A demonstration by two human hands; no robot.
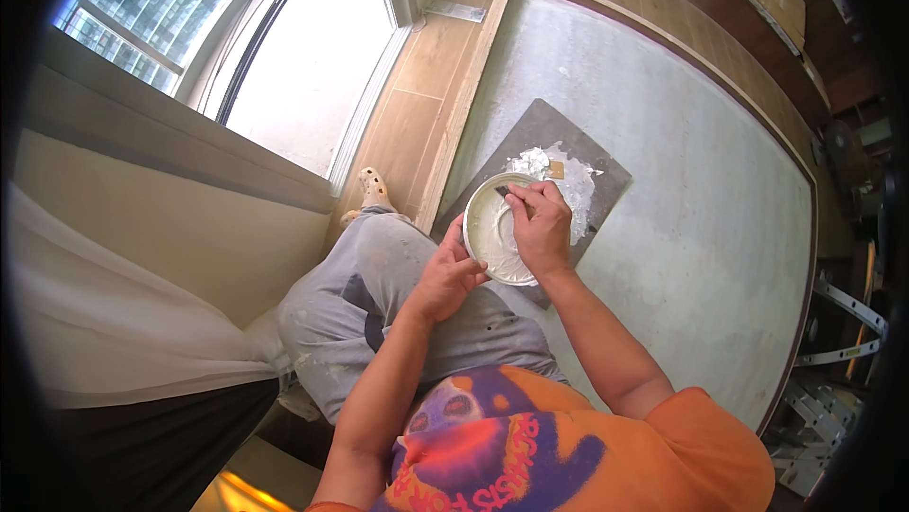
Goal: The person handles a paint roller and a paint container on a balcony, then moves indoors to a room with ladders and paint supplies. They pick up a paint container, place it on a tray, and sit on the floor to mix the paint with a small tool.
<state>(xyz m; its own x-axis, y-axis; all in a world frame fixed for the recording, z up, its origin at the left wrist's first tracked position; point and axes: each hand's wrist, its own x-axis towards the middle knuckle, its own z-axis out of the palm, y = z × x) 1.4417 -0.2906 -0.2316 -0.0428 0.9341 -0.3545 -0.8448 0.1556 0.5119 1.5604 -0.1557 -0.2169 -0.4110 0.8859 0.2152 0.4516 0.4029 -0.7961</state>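
My left hand (447, 275) is closed on the side of a round white tub (468, 215), its thumb over the near rim. Inside the tub lies creamy white paste (494, 239) with smeared, swirled marks. My right hand (543, 235) reaches over the tub's right side, fingers pinched on a small dark scraper (502, 191) at the far inner wall. Its full shape is hidden by my fingers. Under and beyond the tub lies a dark grey board (542, 124), smeared with white paste (579, 192). A small tan square piece (557, 170) rests on that smear.
The board lies on a large pale grey panel (691, 161) edged by a raised wooden frame (480, 67). Wood-look flooring (417, 105) runs along it. A doorway stands at the far left. White curtain (123, 313) hangs at left; a metal ladder (824, 417) is at right.
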